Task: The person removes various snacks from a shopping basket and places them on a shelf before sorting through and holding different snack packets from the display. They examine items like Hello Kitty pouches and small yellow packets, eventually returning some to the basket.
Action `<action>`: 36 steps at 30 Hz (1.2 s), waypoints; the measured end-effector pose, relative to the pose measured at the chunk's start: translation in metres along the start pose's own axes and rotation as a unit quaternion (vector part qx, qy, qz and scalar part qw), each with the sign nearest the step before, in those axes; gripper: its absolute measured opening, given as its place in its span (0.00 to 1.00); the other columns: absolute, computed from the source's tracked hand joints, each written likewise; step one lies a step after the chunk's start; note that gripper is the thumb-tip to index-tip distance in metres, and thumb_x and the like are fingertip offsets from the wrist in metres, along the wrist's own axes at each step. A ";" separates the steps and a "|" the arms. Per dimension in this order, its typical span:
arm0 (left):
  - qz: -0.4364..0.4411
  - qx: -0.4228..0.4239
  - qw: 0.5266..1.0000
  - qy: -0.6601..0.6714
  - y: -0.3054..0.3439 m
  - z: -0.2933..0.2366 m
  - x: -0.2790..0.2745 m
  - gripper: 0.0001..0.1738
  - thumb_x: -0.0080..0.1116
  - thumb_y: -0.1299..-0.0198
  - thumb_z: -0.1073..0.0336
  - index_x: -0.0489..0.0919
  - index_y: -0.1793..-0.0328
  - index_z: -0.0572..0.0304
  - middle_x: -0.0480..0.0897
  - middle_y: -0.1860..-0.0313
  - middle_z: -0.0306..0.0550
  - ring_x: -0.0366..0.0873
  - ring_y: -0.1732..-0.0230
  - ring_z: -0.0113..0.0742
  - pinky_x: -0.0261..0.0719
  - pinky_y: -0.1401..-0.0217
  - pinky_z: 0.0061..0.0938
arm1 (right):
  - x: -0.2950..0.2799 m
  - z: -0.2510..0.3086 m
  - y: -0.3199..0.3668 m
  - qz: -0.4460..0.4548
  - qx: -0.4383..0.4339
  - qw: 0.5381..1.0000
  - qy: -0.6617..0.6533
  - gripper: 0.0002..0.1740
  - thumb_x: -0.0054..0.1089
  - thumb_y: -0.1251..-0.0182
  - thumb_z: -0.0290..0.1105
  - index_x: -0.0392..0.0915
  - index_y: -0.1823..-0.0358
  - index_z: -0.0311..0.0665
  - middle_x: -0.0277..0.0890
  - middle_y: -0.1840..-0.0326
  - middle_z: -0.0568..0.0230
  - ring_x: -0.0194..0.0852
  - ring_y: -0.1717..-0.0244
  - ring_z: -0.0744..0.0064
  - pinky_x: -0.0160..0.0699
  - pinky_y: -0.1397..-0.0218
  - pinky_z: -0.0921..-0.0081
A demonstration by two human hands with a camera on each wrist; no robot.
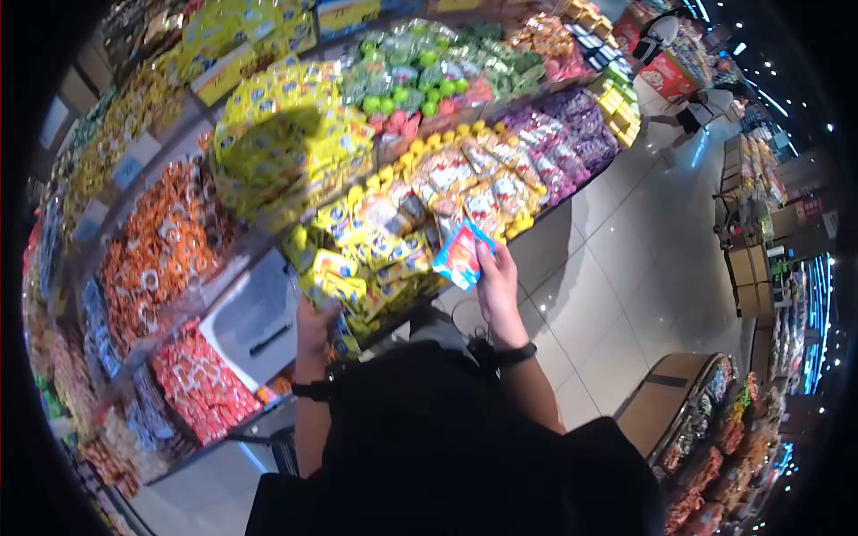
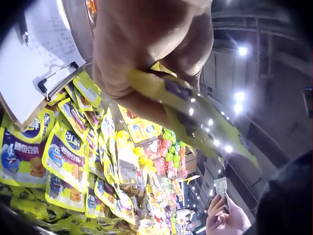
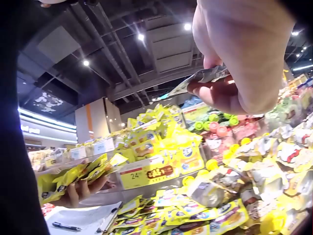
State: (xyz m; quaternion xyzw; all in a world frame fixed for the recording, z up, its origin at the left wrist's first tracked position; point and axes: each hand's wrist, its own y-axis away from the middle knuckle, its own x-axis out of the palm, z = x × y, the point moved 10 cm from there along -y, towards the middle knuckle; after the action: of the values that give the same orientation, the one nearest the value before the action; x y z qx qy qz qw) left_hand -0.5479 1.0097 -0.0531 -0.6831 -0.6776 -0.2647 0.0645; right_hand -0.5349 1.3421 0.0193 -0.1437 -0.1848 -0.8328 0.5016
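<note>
Over the snack bins (image 3: 161,188), left hand (image 1: 315,326) grips yellow pouches (image 2: 195,105) — right hand (image 1: 498,286) pinches a red-blue packet (image 1: 460,255).

The person wears a black short-sleeved top (image 1: 429,447), with the forearms bare below it. A black strap (image 1: 313,389) circles the wrist behind the bare left hand (image 1: 315,326), and a thinner black band (image 1: 517,355) sits behind the bare right hand (image 1: 497,286).

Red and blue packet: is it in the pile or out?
Out. The right hand pinches the red and blue packet, raised above the piled yellow packets.
</note>
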 end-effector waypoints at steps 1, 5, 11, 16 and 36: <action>0.000 0.002 1.000 0.000 -0.001 0.005 0.003 0.30 0.62 0.49 0.79 0.66 0.39 0.63 0.78 0.49 0.46 0.77 0.50 0.34 0.75 0.44 0.29 | -0.014 0.002 0.000 -0.014 0.001 1.000 -0.023 0.12 0.55 0.31 0.33 0.70 0.52 0.33 0.79 0.60 0.61 0.78 0.63 0.78 0.77 0.61 0.81; 0.013 -0.022 0.999 -0.024 -0.007 0.017 0.011 0.28 0.62 0.50 0.80 0.67 0.41 0.64 0.79 0.51 0.47 0.78 0.51 0.36 0.77 0.46 0.30 | -0.063 0.013 -0.001 -0.075 0.025 0.996 -0.048 0.13 0.56 0.31 0.36 0.73 0.52 0.35 0.79 0.58 0.64 0.79 0.59 0.76 0.79 0.56 0.78; 0.026 -0.010 0.999 -0.017 0.012 0.007 0.009 0.27 0.64 0.49 0.78 0.67 0.42 0.65 0.80 0.53 0.47 0.80 0.54 0.36 0.80 0.50 0.32 | -0.045 0.039 -0.006 -0.029 0.023 0.998 -0.047 0.17 0.57 0.35 0.28 0.71 0.47 0.30 0.78 0.50 0.57 0.78 0.52 0.69 0.78 0.47 0.72; -0.024 0.017 0.999 0.020 0.027 -0.005 -0.017 0.30 0.64 0.50 0.79 0.66 0.40 0.64 0.79 0.50 0.47 0.80 0.51 0.36 0.79 0.48 0.31 | 0.017 0.028 -0.018 0.084 0.044 0.995 -0.037 0.16 0.53 0.35 0.25 0.71 0.46 0.31 0.77 0.51 0.59 0.78 0.53 0.70 0.76 0.47 0.70; -0.103 0.036 0.990 0.092 0.041 -0.007 -0.035 0.30 0.59 0.49 0.83 0.65 0.39 0.65 0.78 0.50 0.48 0.79 0.52 0.37 0.81 0.51 0.34 | 0.202 0.131 -0.099 0.226 -0.079 0.971 0.027 0.08 0.58 0.39 0.22 0.74 0.58 0.35 0.76 0.67 0.72 0.75 0.66 0.83 0.74 0.61 0.84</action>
State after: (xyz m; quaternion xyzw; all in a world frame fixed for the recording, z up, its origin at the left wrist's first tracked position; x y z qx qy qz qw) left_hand -0.5081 0.9720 -0.0520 -0.5794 -0.7450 -0.3065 0.1234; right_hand -0.7080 1.2855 0.2058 -0.1983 -0.0678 -0.7136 0.6685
